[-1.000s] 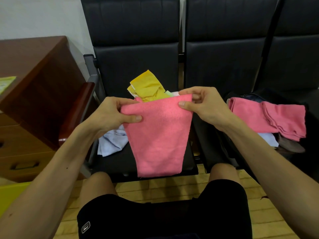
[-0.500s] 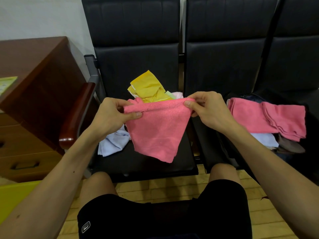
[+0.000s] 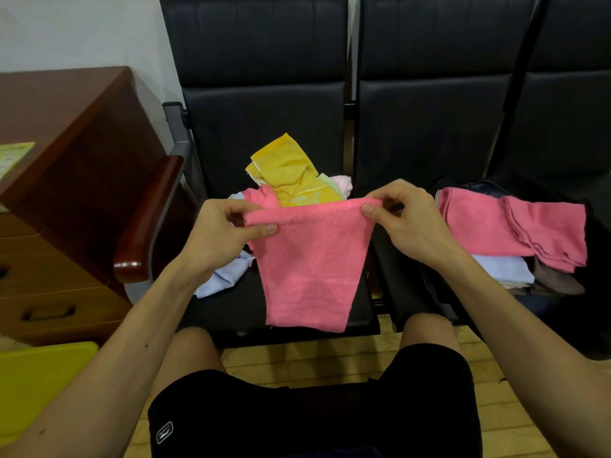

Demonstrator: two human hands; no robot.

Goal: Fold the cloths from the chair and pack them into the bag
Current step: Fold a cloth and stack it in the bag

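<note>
A pink cloth (image 3: 310,269) hangs in front of the left black chair (image 3: 264,110), held by its top edge. My left hand (image 3: 228,233) pinches its left corner and my right hand (image 3: 406,223) pinches its right corner. Behind it on the seat lies a loose pile with a yellow cloth (image 3: 287,173) on top and a light blue cloth (image 3: 224,276) at the lower left. On the right chair folded pink cloths (image 3: 509,229) sit on top of a stack in a dark bag (image 3: 489,186), whose body is mostly hidden.
A brown wooden desk (image 3: 66,153) with drawers stands at the left, beside the chair's wooden armrest (image 3: 148,223). A yellow object (image 3: 36,378) sits at the lower left. My knees in black shorts are close to the seat's front edge.
The pink cloth's lower part swung up half a second ago and now hangs straight down again, folded shorter than a second ago. Both hands stayed on its top corners.
</note>
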